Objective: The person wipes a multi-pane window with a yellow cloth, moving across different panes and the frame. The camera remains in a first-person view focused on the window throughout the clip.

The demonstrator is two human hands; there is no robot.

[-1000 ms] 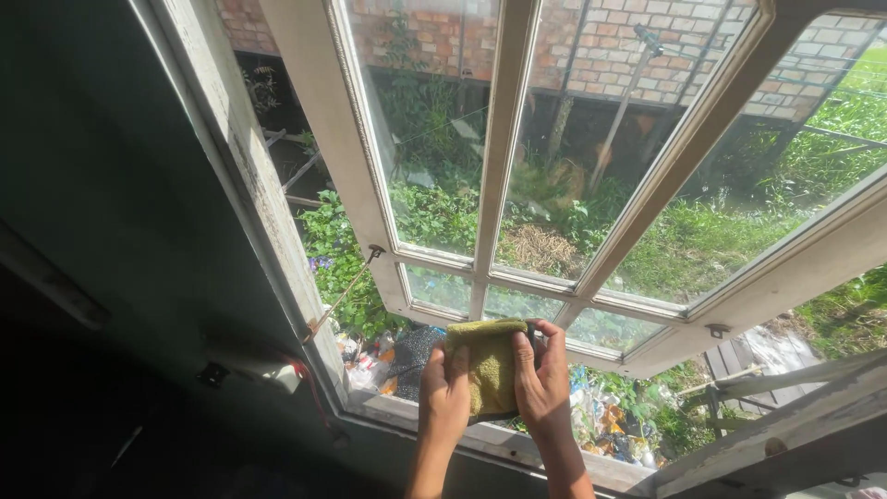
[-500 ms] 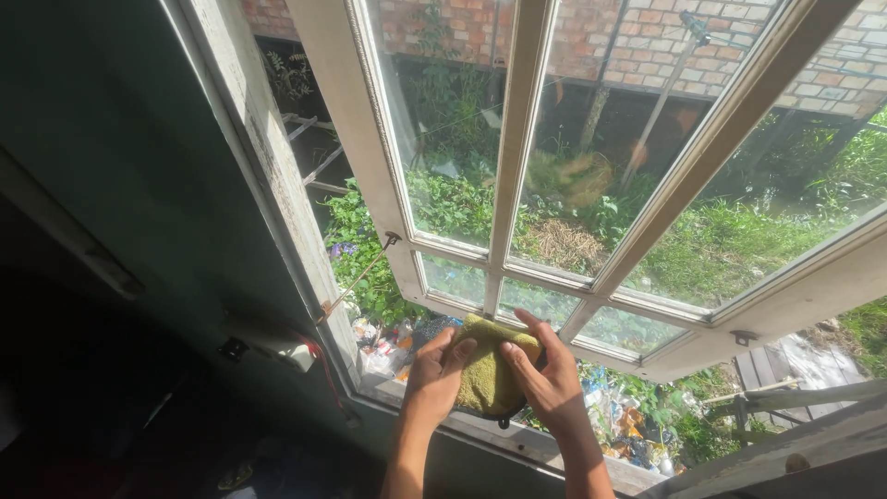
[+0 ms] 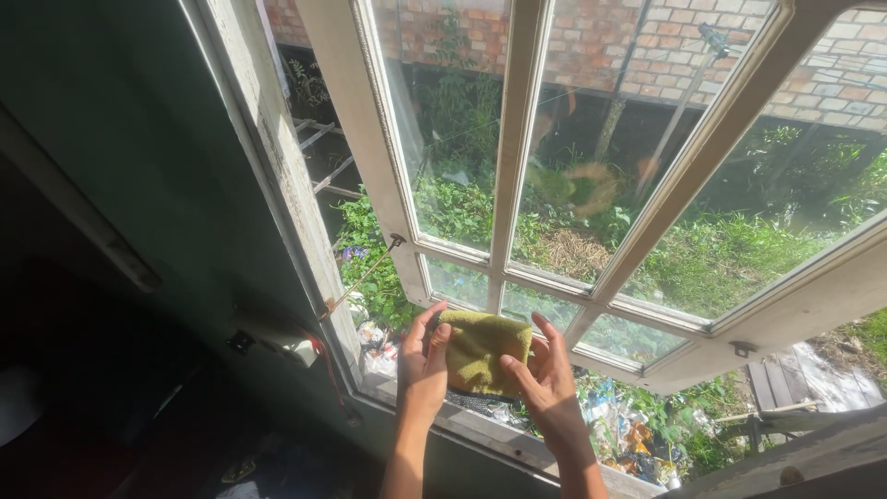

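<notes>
Both hands hold a fuzzy, olive-green folded cloth (image 3: 480,351) between them. The left hand (image 3: 422,365) pinches its left edge; the right hand (image 3: 550,379) grips the right edge, fingers spread. Above them stands a white-painted wooden window sash (image 3: 504,185).

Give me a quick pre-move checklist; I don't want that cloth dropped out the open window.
1. Left hand on the yellow-green cloth: ok, fingers at its left edge.
2. Right hand on it: ok, fingers at its right and lower edge.
3. Cloth folded compact: ok.
4. Window sash swung open: ok.
5. Stay hook fastened: cannot tell.
6. Sill under the hands: ok.
</notes>
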